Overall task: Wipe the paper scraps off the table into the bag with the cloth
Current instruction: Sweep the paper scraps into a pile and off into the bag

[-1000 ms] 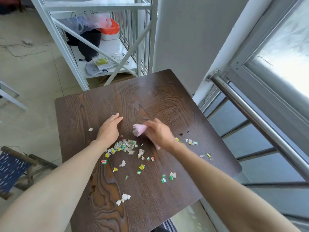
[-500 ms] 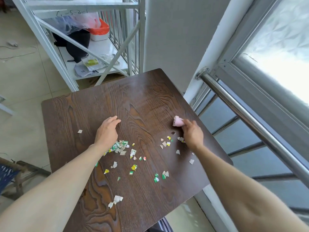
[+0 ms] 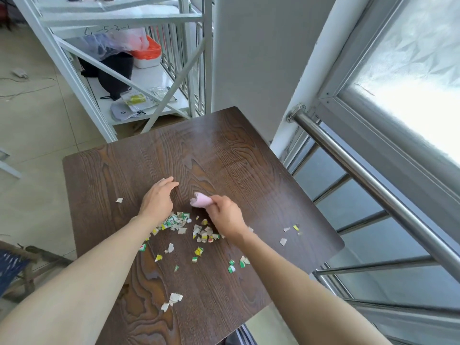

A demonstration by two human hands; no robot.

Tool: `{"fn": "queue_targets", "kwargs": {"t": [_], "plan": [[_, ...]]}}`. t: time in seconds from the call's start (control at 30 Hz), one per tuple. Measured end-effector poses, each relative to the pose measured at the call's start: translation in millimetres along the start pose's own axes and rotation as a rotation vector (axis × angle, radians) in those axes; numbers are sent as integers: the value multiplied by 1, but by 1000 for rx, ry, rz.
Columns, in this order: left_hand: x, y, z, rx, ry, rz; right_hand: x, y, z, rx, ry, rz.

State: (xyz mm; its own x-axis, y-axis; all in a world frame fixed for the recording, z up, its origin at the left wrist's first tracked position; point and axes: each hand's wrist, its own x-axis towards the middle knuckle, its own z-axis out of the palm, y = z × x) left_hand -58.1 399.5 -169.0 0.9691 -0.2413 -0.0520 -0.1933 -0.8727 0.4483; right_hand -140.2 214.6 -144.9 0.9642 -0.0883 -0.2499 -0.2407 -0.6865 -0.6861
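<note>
A dark wooden table (image 3: 224,150) carries several paper scraps, white, green and yellow. The thickest pile of scraps (image 3: 185,224) lies between my two hands. My right hand (image 3: 225,216) grips a bunched pink cloth (image 3: 201,200) that rests on the tabletop at the pile's right side. My left hand (image 3: 158,199) lies flat on the table, fingers together, cupped against the pile's left side. Loose scraps (image 3: 290,231) lie near the right edge, one scrap (image 3: 119,200) far left, a small clump (image 3: 173,300) near the front. No bag is in view.
A white metal shelf rack (image 3: 119,78) with bags and a black pouch stands beyond the table. A steel handrail (image 3: 368,185) and a window run along the right. A folding stool (image 3: 15,265) sits on the floor at the left.
My right hand has swept the cloth from the table's right side back left toward the centre, pushing scraps into the pile beside my left hand. The left hand stayed in place.
</note>
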Motion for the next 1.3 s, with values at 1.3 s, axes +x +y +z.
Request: {"fn": "queue_targets", "kwargs": {"t": [1.3], "plan": [[-1, 38, 3, 95, -164, 9, -47, 114, -163, -381, 125, 180]]}}
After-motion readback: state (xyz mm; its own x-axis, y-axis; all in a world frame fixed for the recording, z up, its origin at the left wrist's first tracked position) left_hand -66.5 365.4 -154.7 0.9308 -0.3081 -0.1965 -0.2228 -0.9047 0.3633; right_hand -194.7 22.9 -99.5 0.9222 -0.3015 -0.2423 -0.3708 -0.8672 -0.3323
